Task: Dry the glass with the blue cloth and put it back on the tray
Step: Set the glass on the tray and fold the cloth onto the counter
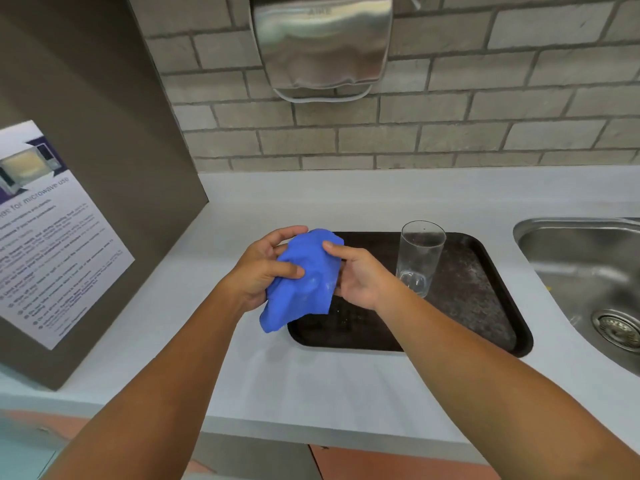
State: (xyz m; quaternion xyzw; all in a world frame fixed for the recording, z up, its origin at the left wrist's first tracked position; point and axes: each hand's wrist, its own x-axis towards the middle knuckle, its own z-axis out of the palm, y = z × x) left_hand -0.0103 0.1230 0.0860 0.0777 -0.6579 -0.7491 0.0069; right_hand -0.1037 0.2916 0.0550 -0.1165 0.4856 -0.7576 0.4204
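Note:
A clear empty glass [419, 258] stands upright on the dark brown tray [485, 306], toward its back middle. The blue cloth [304, 282] is bunched between both hands above the tray's left end. My left hand [263, 268] grips the cloth from the left, thumb pressed on its front. My right hand [360, 275] holds it from the right, with the index finger on top. The right hand is a short way left of the glass and does not touch it.
A steel sink [581, 271] with a drain lies to the right of the tray. A steel hand dryer [322, 46] hangs on the brick wall above. A grey panel with a microwave notice [45, 237] stands at the left on the pale counter [311, 382].

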